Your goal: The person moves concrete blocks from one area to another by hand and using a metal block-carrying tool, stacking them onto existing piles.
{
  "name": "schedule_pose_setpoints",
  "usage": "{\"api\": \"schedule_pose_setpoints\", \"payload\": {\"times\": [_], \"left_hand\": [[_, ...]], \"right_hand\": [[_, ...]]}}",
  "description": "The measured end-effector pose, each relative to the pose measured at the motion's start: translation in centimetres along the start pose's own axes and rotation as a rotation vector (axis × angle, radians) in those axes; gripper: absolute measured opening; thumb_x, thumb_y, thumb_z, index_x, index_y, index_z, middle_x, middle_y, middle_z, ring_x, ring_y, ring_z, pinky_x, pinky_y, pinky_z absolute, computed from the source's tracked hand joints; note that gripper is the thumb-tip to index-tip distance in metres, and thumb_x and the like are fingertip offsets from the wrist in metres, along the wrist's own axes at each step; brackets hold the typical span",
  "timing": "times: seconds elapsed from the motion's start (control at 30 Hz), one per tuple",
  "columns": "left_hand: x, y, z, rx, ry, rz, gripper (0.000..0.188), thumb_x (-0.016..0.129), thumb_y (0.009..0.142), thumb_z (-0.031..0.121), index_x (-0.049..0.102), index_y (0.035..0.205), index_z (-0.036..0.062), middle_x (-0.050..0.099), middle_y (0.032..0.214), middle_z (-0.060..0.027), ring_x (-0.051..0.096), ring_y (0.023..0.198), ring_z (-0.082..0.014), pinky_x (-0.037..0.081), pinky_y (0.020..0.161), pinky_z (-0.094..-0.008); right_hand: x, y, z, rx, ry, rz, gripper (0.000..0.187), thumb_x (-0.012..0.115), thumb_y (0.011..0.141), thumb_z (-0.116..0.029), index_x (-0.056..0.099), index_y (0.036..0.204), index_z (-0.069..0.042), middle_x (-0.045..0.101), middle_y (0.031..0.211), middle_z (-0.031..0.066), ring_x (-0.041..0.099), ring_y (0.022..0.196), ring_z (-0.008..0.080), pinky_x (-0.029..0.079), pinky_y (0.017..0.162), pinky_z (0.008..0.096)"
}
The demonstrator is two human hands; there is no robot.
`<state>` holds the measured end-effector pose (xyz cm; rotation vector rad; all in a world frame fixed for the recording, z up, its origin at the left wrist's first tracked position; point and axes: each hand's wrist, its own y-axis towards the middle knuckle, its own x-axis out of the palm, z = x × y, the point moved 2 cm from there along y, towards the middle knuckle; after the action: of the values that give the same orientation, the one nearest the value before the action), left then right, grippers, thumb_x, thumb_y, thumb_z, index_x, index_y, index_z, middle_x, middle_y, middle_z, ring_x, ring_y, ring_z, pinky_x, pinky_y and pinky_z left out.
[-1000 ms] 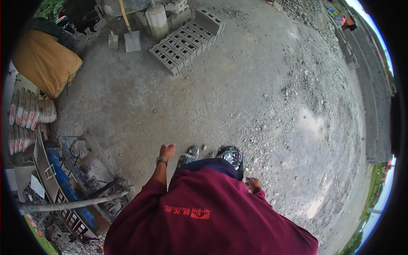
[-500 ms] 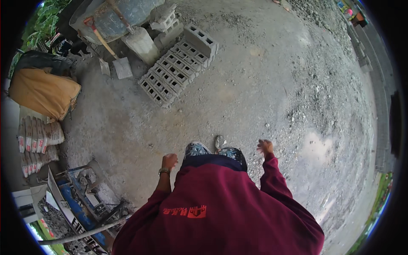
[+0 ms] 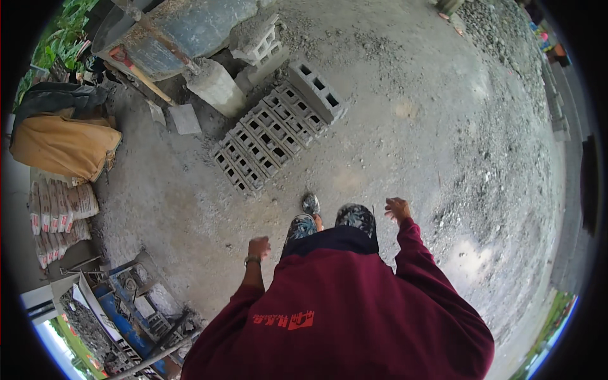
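Observation:
My left hand (image 3: pixel 258 247), with a watch (image 3: pixel 252 259) at its wrist, hangs beside my left thigh over the bare ground. Its fingers are blurred and partly turned away, and no held thing shows. On the other side my right hand (image 3: pixel 398 210) hangs by my right knee, fingers loosely bent and apart, with nothing in it. Ahead of me lies a block of hollow concrete blocks (image 3: pixel 269 139) set in close rows, holes facing up. One more hollow block (image 3: pixel 316 92) stands higher at their right end. Neither hand touches them.
Beyond the blocks are a shovel (image 3: pixel 185 119), a concrete-crusted container (image 3: pixel 215 88) and a large metal trough (image 3: pixel 183 38). Stacked sacks (image 3: pixel 60 206) and a brown tarp (image 3: pixel 66 145) line the left. Machinery (image 3: pixel 136 297) sits near left; gravel (image 3: pixel 494 145) spreads right. Another person's feet (image 3: pixel 451 16) show far off.
I have stepped forward, and the blocks appear nearer and larger. My left foot now shows ahead instead of the right. Both hands have swung slightly and stay off everything.

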<state>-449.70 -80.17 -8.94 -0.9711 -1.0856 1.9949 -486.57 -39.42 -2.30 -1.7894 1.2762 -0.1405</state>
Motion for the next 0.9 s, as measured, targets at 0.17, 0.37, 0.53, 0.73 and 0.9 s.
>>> {"api": "schedule_pose_setpoints", "payload": {"times": [0.17, 0.37, 0.53, 0.73, 0.9], "left_hand": [[-0.4, 7.0, 17.3, 0.343, 0.204, 0.019, 0.039, 0.059, 0.089, 0.038, 0.068, 0.103, 0.0024, 0.070, 0.087, -0.0092, 0.066, 0.073, -0.0195, 0.049, 0.058, -0.0344], [2.7, 10.3, 35.3, 0.631, 0.342, 0.167, 0.050, 0.060, 0.091, 0.041, 0.064, 0.118, -0.0014, 0.072, 0.094, -0.0161, 0.071, 0.084, -0.0233, 0.054, 0.069, -0.0331], [8.6, 17.6, 46.4, 0.685, 0.490, 0.083, 0.051, 0.062, 0.089, 0.039, 0.064, 0.117, -0.0032, 0.067, 0.111, -0.0228, 0.065, 0.105, -0.0326, 0.054, 0.087, -0.0398], [15.6, 29.7, 64.8, 0.725, 0.781, 0.211, 0.073, 0.069, 0.081, 0.047, 0.053, 0.130, -0.0047, 0.055, 0.132, -0.0236, 0.053, 0.124, -0.0350, 0.045, 0.101, -0.0431], [19.5, 40.9, 75.4, 0.920, 1.061, 0.348, 0.085, 0.072, 0.072, 0.055, 0.053, 0.130, -0.0034, 0.058, 0.126, -0.0254, 0.055, 0.117, -0.0387, 0.043, 0.101, -0.0445]], "right_hand": [[0.1, 7.4, -2.0, 0.219, -0.084, -0.052, 0.038, 0.059, 0.088, -0.035, 0.062, 0.103, 0.000, 0.068, 0.085, 0.0153, 0.065, 0.055, 0.0226, 0.047, 0.044, 0.0351], [5.9, 22.7, -10.1, 0.172, -0.082, -0.122, 0.041, 0.059, 0.088, -0.039, 0.064, 0.095, 0.001, 0.068, 0.078, 0.0154, 0.065, 0.056, 0.0220, 0.048, 0.044, 0.0361], [12.9, 38.6, -15.4, 0.194, -0.017, -0.150, 0.053, 0.055, 0.087, -0.054, 0.064, 0.101, -0.005, 0.067, 0.079, 0.0099, 0.060, 0.057, 0.0175, 0.043, 0.046, 0.0318], [20.6, 48.4, -17.1, 0.567, 0.437, -0.053, 0.075, 0.048, 0.084, -0.070, 0.060, 0.118, -0.004, 0.065, 0.092, 0.0090, 0.058, 0.065, 0.0194, 0.040, 0.050, 0.0326], [25.4, 53.7, -15.4, 0.757, 1.071, -0.162, 0.081, 0.041, 0.087, -0.073, 0.052, 0.130, -0.005, 0.061, 0.113, 0.0162, 0.058, 0.087, 0.0274, 0.045, 0.066, 0.0411]]}}
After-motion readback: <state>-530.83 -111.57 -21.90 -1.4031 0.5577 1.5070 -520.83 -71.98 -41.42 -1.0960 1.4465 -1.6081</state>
